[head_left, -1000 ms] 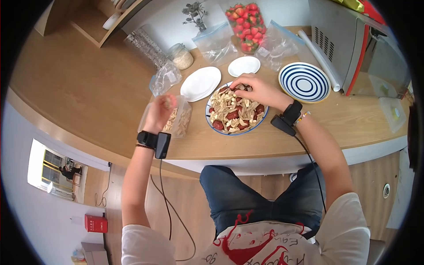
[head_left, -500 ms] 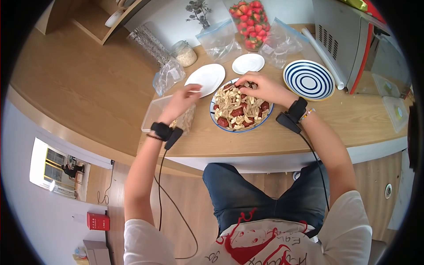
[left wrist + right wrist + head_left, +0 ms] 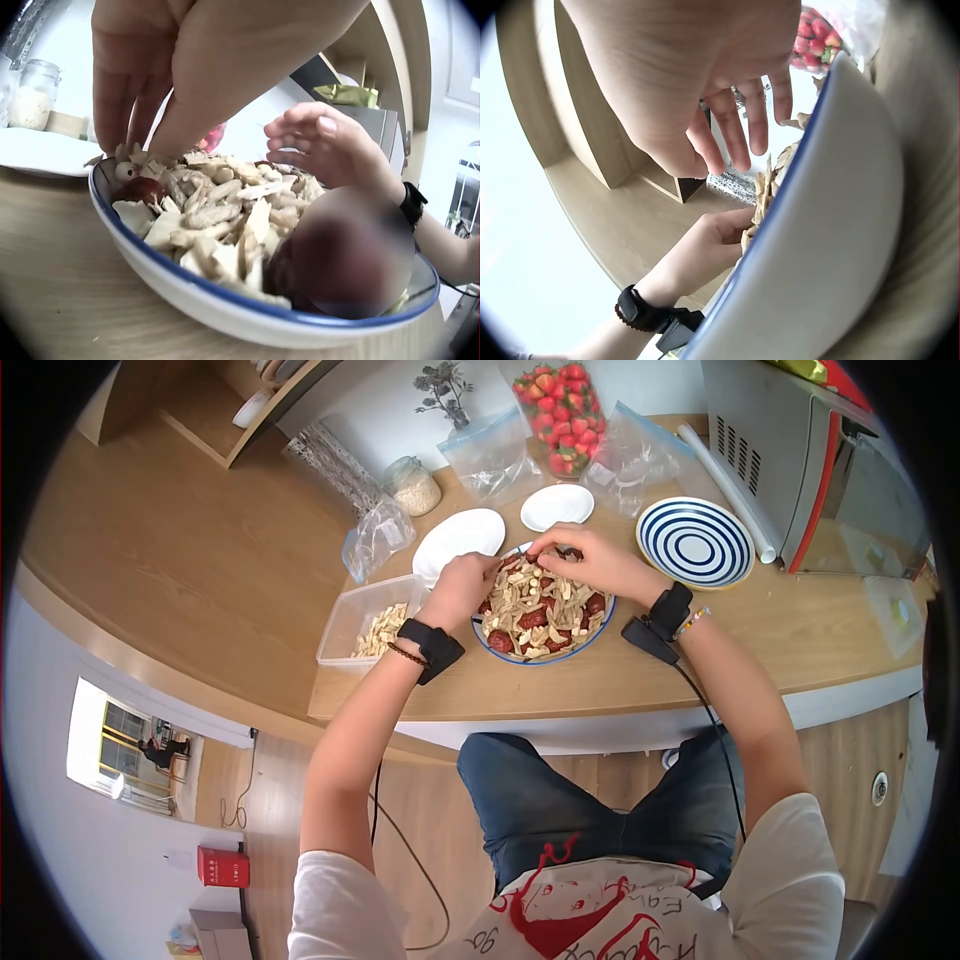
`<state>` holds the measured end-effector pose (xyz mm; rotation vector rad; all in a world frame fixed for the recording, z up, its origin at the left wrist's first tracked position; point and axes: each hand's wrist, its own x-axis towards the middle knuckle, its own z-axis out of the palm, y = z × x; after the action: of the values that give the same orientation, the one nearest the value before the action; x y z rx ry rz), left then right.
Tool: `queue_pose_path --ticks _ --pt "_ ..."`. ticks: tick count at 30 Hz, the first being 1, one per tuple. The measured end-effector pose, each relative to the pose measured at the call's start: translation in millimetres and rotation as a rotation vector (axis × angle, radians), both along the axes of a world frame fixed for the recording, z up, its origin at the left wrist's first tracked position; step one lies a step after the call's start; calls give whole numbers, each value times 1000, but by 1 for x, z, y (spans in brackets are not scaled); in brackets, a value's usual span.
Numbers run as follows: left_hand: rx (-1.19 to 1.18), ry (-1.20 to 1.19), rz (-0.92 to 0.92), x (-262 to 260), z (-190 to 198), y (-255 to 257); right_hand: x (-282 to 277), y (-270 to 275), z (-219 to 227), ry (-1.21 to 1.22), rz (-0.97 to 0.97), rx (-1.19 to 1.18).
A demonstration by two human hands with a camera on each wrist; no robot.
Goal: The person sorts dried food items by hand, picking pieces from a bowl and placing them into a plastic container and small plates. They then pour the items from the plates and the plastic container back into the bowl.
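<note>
A blue-rimmed white bowl [image 3: 225, 315] is heaped with pale dried slices [image 3: 225, 217] and wrinkled red dates [image 3: 533, 618]. At its left rim is my left hand [image 3: 465, 585]. Its thumb and fingers point down and pinch some of the slices at the heap's edge. My right hand [image 3: 585, 555] hovers over the far right of the heap, fingers loosely bent and spread with nothing between them in the right wrist view. Left of the bowl, a clear plastic box [image 3: 340, 622] holds more pale slices [image 3: 384, 632], partly behind my left wrist.
Two white plates [image 3: 458, 540] lie behind the bowl, and a blue-ringed plate [image 3: 695, 543] sits right. Along the wall stand a grain jar [image 3: 412, 487], clear zip bags [image 3: 490, 465] and a bag of strawberries [image 3: 560, 420]. A microwave [image 3: 765, 450] is far right.
My left hand has moved right, from over the plastic box to the left rim of the bowl. My right hand has stayed over the heap.
</note>
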<state>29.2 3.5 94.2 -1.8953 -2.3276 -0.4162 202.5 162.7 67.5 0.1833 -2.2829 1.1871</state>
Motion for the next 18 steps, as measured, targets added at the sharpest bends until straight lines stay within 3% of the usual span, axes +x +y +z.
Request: queue_pose_path --ticks 6,12,15,18 --pt "37 65 43 -4 -3 0 0 1 2 8 -3 7" --pt "33 -247 117 -8 -4 5 -2 1 -3 82 -27 16" --pt "41 -47 42 -10 -6 8 -3 -2 -2 53 -1 -61" --pt "3 -209 115 -13 0 11 0 -1 -1 86 -44 -20"
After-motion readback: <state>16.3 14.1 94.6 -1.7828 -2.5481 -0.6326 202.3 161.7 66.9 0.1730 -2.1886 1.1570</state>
